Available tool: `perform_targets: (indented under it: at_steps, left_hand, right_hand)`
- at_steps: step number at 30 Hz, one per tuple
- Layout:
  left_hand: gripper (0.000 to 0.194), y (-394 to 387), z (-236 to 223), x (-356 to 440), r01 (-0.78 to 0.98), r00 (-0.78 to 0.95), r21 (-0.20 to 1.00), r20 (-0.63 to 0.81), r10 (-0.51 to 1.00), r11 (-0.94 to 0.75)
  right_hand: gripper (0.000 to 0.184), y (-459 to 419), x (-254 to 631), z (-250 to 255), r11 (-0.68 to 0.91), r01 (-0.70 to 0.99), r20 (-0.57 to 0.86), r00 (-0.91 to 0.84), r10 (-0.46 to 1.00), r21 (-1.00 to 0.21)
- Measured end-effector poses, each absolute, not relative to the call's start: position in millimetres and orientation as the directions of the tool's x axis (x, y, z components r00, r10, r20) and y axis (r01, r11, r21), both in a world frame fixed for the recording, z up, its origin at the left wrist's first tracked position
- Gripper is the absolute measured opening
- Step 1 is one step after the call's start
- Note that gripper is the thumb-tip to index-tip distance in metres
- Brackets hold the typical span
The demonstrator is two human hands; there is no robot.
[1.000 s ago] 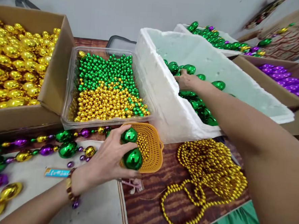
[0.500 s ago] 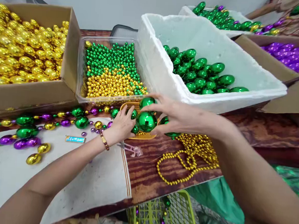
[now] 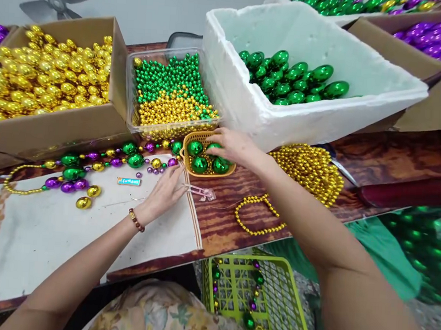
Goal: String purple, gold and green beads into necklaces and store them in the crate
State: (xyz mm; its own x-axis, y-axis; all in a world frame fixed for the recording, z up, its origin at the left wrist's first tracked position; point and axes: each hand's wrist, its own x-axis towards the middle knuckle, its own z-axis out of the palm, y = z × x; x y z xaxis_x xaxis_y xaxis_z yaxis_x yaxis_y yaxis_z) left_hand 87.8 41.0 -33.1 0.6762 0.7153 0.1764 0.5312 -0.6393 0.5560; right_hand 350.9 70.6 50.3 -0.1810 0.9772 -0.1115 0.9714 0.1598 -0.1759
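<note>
Over the small orange basket (image 3: 208, 175), my right hand (image 3: 233, 145) reaches in from the right, fingers spread loosely above the shiny green balls (image 3: 200, 164). Its fingertips partly hide one of them; contact is unclear. My left hand (image 3: 165, 190), with a beaded bracelet at the wrist, lies at the right side of the white cloth (image 3: 156, 245), fingers stretched forward. Beside it is a small pink-handled tool (image 3: 204, 192), perhaps snips. A string of green, purple and gold beads (image 3: 116, 162) runs along the cloth's back edge. Two loose gold beads (image 3: 83, 203) lie on the cloth.
Behind stand a carton of gold beads (image 3: 47, 129), a clear tub of small green and gold beads (image 3: 129, 97) and a white foam box of green beads (image 3: 260, 122). Gold bead strings (image 3: 305, 172) lie at right. Below the table edge is a yellow-green crate (image 3: 298, 299).
My right hand has lowered and let go of the large green balls, now in the basket. My left hand has drawn back from the basket onto the cloth. The view has shifted.
</note>
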Motion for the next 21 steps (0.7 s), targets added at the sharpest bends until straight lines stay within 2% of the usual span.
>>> perform_targets:
  at_steps: [3, 5, 7, 9, 11, 12, 14, 16, 19, 21]
  left_hand:
    - [0.066, 31.7, -50.3, 94.7, 0.457, 0.666, 0.697, 0.142, 0.732, -0.552]
    - [0.070, 32.1, -56.3, 103.5, 0.425, 0.668, 0.735, 0.139, 0.731, -0.529]
    - [0.074, 35.6, -58.3, 109.5, 0.408, 0.671, 0.753, 0.137, 0.729, -0.517]
    - [0.076, 37.9, -57.1, 109.4, 0.398, 0.668, 0.761, 0.143, 0.731, -0.512]
    - [0.073, 35.0, -54.3, 102.7, 0.398, 0.654, 0.759, 0.159, 0.740, -0.515]
    - [0.071, 30.8, -53.0, 97.3, 0.405, 0.642, 0.755, 0.167, 0.748, -0.516]
    - [0.065, 17.3, -51.7, 84.2, 0.423, 0.617, 0.751, 0.171, 0.768, -0.507]
    - [0.059, -0.5, -52.8, 70.3, 0.426, 0.603, 0.757, 0.169, 0.779, -0.495]
    - [0.054, -28.0, -56.8, 52.1, 0.404, 0.607, 0.764, 0.188, 0.772, -0.503]
    - [0.051, -44.8, -58.8, 41.9, 0.401, 0.593, 0.762, 0.207, 0.778, -0.509]
  right_hand:
    - [0.050, 82.5, 337.3, 33.3, 0.077, 0.972, 0.013, -0.076, 0.997, -0.222]
    - [0.055, 86.3, 334.4, 25.0, 0.052, 0.971, 0.031, -0.046, 0.998, -0.233]
    - [0.057, 80.0, 339.0, 21.5, 0.071, 0.960, 0.110, -0.042, 0.993, -0.273]
    - [0.051, 59.8, 348.5, 20.9, 0.095, 0.944, 0.253, -0.013, 0.967, -0.315]
    - [0.036, 27.0, 358.7, 18.5, 0.106, 0.941, 0.294, -0.007, 0.956, -0.321]
    - [0.029, 8.0, 362.8, 15.4, 0.093, 0.947, 0.226, -0.022, 0.974, -0.308]
    - [0.019, -28.8, 368.2, 4.5, 0.109, 0.956, -0.023, -0.120, 0.993, -0.272]
    - [0.013, -56.4, 370.4, -10.9, 0.112, 0.980, -0.196, -0.144, 0.970, -0.164]
    - [0.016, -73.7, 372.3, -34.1, 0.105, 0.994, -0.271, -0.107, 0.957, -0.021]
    - [0.015, -74.7, 374.6, -46.2, 0.119, 0.993, -0.261, -0.111, 0.959, 0.013]
